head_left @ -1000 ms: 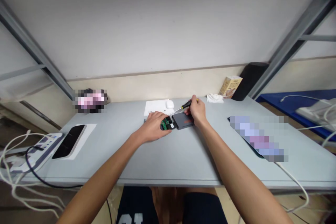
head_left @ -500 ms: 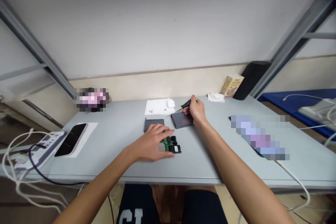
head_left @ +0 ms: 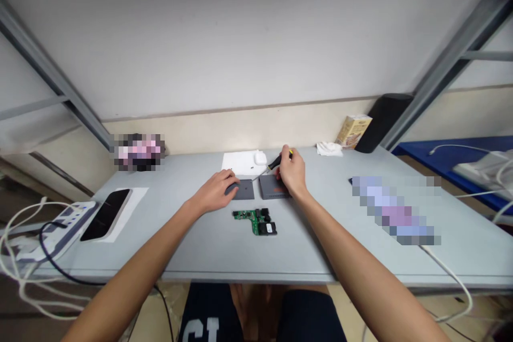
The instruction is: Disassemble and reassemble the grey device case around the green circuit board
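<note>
Left hand at gray cover, right hand gripping screwdriver, circuit board loose on desk.
Left hand over left edge of gray cover, can't tell if pinching it or just resting; right hand closed round screwdriver, shaft pointing left toward cover. Gray box just right of cover, partly behind right hand. Green circuit board flat on desk, nearer person than both. White paper behind, white case on its right side.
</note>
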A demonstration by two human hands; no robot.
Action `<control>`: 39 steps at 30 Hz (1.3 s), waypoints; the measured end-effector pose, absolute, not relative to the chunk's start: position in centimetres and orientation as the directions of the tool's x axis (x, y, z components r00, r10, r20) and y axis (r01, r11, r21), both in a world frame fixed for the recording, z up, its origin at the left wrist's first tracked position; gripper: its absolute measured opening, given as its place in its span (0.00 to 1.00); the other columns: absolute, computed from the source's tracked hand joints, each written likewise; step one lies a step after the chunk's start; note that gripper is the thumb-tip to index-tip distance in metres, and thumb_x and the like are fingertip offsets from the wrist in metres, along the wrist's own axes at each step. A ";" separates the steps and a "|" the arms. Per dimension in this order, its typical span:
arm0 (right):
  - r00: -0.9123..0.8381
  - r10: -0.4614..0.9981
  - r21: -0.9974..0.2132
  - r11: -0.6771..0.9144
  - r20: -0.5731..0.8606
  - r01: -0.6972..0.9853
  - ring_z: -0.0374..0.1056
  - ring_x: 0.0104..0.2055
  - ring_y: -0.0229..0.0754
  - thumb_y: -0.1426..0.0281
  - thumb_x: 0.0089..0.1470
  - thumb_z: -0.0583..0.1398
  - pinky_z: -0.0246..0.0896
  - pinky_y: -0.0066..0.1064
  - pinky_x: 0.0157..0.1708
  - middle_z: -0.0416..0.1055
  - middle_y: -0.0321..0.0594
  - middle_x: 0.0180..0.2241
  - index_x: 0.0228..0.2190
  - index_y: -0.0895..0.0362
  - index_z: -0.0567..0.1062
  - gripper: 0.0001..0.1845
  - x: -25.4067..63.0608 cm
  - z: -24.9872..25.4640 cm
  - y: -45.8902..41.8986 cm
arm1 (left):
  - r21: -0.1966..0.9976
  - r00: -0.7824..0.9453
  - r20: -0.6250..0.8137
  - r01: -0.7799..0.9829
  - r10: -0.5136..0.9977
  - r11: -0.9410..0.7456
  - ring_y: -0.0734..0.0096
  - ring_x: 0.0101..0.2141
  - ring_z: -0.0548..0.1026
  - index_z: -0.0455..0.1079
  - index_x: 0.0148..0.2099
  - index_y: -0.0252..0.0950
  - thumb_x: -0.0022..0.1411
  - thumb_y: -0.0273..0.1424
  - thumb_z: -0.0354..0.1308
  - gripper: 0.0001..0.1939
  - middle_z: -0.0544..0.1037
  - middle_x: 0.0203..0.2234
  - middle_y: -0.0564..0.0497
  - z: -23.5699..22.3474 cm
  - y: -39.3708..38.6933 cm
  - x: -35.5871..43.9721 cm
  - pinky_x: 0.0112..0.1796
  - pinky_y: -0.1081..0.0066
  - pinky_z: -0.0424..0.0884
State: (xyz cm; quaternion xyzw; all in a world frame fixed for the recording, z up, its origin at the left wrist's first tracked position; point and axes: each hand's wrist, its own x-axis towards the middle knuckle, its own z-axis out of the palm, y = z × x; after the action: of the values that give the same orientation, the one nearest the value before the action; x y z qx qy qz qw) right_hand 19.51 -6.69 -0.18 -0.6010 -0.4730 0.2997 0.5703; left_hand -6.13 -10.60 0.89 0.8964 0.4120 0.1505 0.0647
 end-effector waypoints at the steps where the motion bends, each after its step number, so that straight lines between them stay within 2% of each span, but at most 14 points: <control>1: 0.372 0.908 -0.966 0.107 0.192 0.236 0.66 0.17 0.44 0.45 0.67 0.49 0.61 0.33 0.23 0.66 0.32 0.14 0.34 0.52 0.71 0.25 19.5 -0.3 -6.7 | 0.225 0.624 0.206 0.720 0.754 -0.657 0.56 0.48 0.75 0.76 0.53 0.38 0.74 0.33 0.50 0.15 0.75 0.46 0.42 1.1 -10.5 -6.0 0.53 0.55 0.71; 5: 0.387 0.908 -0.968 0.069 0.161 0.242 0.68 0.18 0.46 0.48 0.68 0.49 0.61 0.33 0.24 0.66 0.33 0.14 0.33 0.51 0.70 0.24 19.5 -0.4 -6.5 | 0.201 0.622 0.211 0.727 0.754 -0.656 0.54 0.48 0.74 0.77 0.52 0.39 0.71 0.37 0.54 0.14 0.75 0.47 0.43 2.4 -10.9 -5.5 0.54 0.53 0.69; 8: 0.383 0.915 -0.971 0.033 0.124 0.235 0.67 0.16 0.46 0.48 0.68 0.48 0.61 0.34 0.23 0.66 0.33 0.13 0.33 0.51 0.69 0.23 19.6 -0.4 -6.4 | 0.265 0.609 0.277 0.695 0.743 -0.668 0.54 0.51 0.73 0.76 0.52 0.40 0.72 0.38 0.55 0.14 0.75 0.49 0.43 2.9 -12.3 -4.6 0.56 0.54 0.67; 11: 0.382 0.915 -0.969 0.030 0.126 0.245 0.67 0.16 0.46 0.48 0.68 0.49 0.61 0.34 0.23 0.67 0.33 0.13 0.33 0.51 0.69 0.23 19.6 -0.3 -6.4 | 0.338 0.676 0.241 0.614 0.696 -0.713 0.56 0.51 0.73 0.77 0.51 0.41 0.70 0.39 0.58 0.13 0.77 0.48 0.45 2.9 -14.0 -3.5 0.58 0.54 0.64; 14: 0.393 0.908 -0.967 0.046 0.145 0.250 0.67 0.17 0.46 0.47 0.68 0.49 0.61 0.34 0.24 0.67 0.34 0.14 0.33 0.51 0.70 0.24 19.5 -0.3 -6.5 | 0.353 0.728 0.205 0.568 0.654 -0.743 0.56 0.50 0.74 0.78 0.48 0.41 0.69 0.40 0.62 0.11 0.78 0.46 0.46 2.6 -15.0 -2.7 0.57 0.54 0.63; 18: 0.408 0.893 -0.963 0.087 0.188 0.255 0.68 0.22 0.47 0.43 0.66 0.50 0.62 0.35 0.27 0.67 0.35 0.16 0.35 0.51 0.71 0.26 19.4 -0.4 -6.6 | 0.338 0.736 0.206 0.566 0.645 -0.752 0.58 0.48 0.74 0.79 0.45 0.40 0.70 0.38 0.61 0.09 0.78 0.42 0.46 1.9 -15.1 -2.2 0.54 0.56 0.63; 22: 0.413 0.888 -0.960 0.093 0.200 0.265 0.69 0.24 0.48 0.43 0.66 0.49 0.62 0.35 0.27 0.69 0.36 0.18 0.36 0.52 0.72 0.27 19.4 -0.4 -6.6 | 0.335 0.724 0.236 0.566 0.649 -0.753 0.59 0.46 0.74 0.79 0.45 0.39 0.71 0.40 0.61 0.11 0.78 0.41 0.47 1.5 -14.8 -2.3 0.51 0.57 0.64; 25: 0.418 0.887 -0.961 0.087 0.195 0.263 0.69 0.24 0.48 0.43 0.66 0.49 0.63 0.35 0.28 0.68 0.36 0.17 0.36 0.52 0.72 0.28 19.4 -0.3 -6.6 | 0.353 0.653 0.287 0.608 0.701 -0.711 0.60 0.46 0.73 0.78 0.47 0.40 0.74 0.39 0.56 0.12 0.78 0.41 0.47 1.5 -14.1 -2.9 0.52 0.56 0.65; 28: 0.418 0.886 -0.962 0.097 0.200 0.254 0.68 0.23 0.47 0.43 0.66 0.50 0.63 0.35 0.28 0.67 0.35 0.17 0.36 0.52 0.72 0.27 19.4 -0.3 -6.5 | 0.373 0.502 0.350 0.700 0.791 -0.609 0.58 0.47 0.73 0.78 0.47 0.41 0.76 0.36 0.50 0.14 0.78 0.42 0.46 1.3 -13.0 -4.2 0.52 0.55 0.67; 32: 0.398 0.894 -0.963 0.110 0.205 0.247 0.66 0.20 0.46 0.43 0.66 0.49 0.61 0.35 0.27 0.66 0.33 0.16 0.36 0.52 0.71 0.27 19.5 -0.6 -6.4 | 0.414 0.351 0.331 0.780 0.876 -0.469 0.55 0.50 0.73 0.76 0.51 0.40 0.74 0.37 0.52 0.13 0.75 0.46 0.45 0.7 -11.7 -5.8 0.53 0.54 0.70; 39: 0.350 0.909 -0.956 0.140 0.228 0.258 0.65 0.21 0.43 0.45 0.66 0.51 0.59 0.32 0.28 0.65 0.31 0.17 0.35 0.51 0.71 0.24 19.5 -0.7 -6.4 | 0.489 0.300 0.298 0.767 0.906 -0.415 0.56 0.52 0.75 0.75 0.51 0.39 0.72 0.33 0.52 0.13 0.75 0.47 0.45 0.3 -11.4 -6.1 0.54 0.56 0.73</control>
State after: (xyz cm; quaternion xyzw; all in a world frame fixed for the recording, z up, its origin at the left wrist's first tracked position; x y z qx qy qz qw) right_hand 19.52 -6.36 -0.65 -0.5904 -0.4938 0.2849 0.5713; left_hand -6.13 -11.39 0.27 0.7962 0.5254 0.2716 0.1277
